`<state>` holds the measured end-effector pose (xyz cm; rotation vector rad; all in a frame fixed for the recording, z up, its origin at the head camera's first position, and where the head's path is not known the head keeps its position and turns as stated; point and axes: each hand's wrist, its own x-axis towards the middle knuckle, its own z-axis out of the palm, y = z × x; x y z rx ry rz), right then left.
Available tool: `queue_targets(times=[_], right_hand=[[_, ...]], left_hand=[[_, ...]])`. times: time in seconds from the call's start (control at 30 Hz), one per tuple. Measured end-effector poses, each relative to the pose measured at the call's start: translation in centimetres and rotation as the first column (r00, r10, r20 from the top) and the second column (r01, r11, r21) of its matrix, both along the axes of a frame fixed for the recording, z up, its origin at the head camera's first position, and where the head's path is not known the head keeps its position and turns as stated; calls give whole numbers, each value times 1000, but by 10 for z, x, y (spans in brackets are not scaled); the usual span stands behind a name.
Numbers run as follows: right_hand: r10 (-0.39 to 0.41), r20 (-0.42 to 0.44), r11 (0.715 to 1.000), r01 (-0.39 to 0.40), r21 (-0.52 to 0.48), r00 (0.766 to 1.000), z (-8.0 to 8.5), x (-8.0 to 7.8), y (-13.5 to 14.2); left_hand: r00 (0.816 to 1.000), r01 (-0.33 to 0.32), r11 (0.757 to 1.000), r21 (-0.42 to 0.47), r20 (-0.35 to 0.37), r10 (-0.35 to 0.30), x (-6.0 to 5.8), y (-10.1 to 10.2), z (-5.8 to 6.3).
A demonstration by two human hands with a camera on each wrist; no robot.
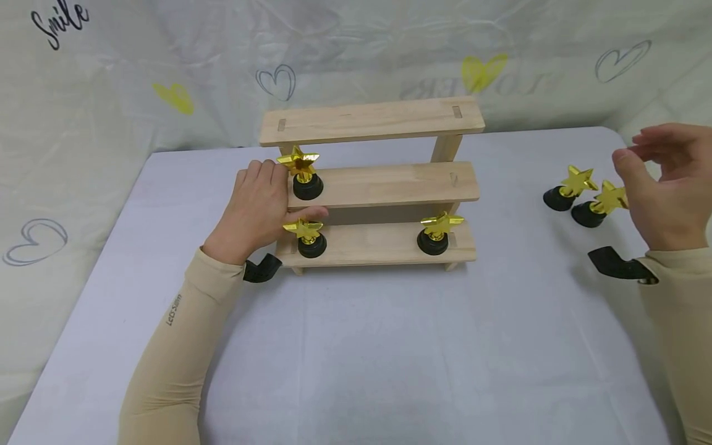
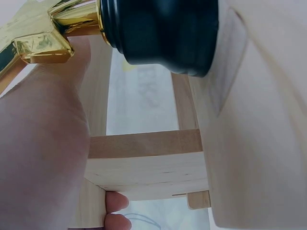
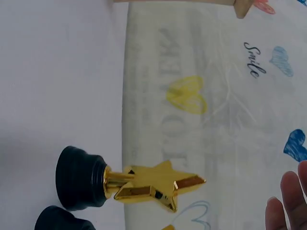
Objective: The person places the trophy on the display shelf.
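A three-tier wooden shelf (image 1: 384, 185) stands on the table. My left hand (image 1: 253, 210) grips its left end at the middle tier, thumb along the front and fingertips (image 2: 116, 202) curled behind a board in the left wrist view. Beside that hand, a gold star trophy (image 1: 307, 185) with a black base stands on the middle tier. The bottom tier bears one trophy (image 1: 311, 246) at the left and another trophy (image 1: 432, 241) at the right. My right hand (image 1: 670, 188), holding nothing, hovers with loosely bent fingers by two star trophies, a farther trophy (image 1: 559, 198) and a nearer trophy (image 1: 589, 213).
A white cloth covers the table (image 1: 378, 346). Behind it hangs a pale sheet (image 1: 356, 49) printed with hearts and words. Black straps, such as the right strap (image 1: 617, 264), stick out at both wrists. The shelf's top tier (image 1: 372, 120) overhangs at the back.
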<state>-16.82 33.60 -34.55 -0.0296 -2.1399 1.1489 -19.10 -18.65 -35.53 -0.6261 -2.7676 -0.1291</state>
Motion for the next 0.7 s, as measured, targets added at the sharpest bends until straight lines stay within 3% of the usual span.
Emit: queue_targets(times=[0.1,0.3,0.47,0.6,0.7], right_hand=[[-78,83,997,80,-20,993,-1,0,6],[-179,245,979,196,-49,953,-4,0,14],[-140,320,983,171,-70,937,-15,-3,29],[-130,375,984,167,-67,918,-23,-4,41],[-90,354,988,129,-89,931,-27,-8,46]], left_hand=[[1000,-1,1000,-1,-9,1,0,0,-1],[1000,15,1000,12,-27,-15,0,0,-2],[999,31,999,26,-45,-30,-1,0,-4],[1000,20,1000,21,-9,-20,-1,1,-2],[1000,-6,1000,18,28,6,0,0,0]])
